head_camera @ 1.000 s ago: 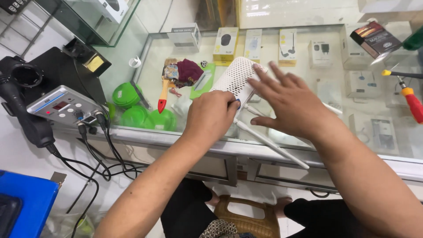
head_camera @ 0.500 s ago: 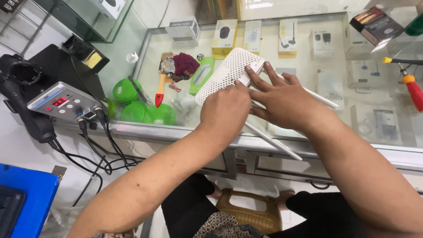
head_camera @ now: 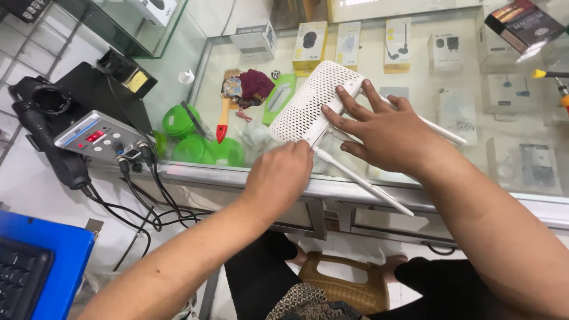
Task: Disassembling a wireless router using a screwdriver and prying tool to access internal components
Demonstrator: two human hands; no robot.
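White perforated router (head_camera: 311, 101) pinned flat by spread right hand (head_camera: 385, 127), left hand (head_camera: 281, 175) closed near its antenna (head_camera: 361, 181); hard pull could snap it.

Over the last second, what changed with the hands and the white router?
The right hand slid from lying across the white router to its right end, fingers now spread over that edge and an antenna. The left hand dropped from the router's near side to its lower corner, by the antenna that points toward the counter edge. The router stayed flat on the glass counter; green lids did not move.
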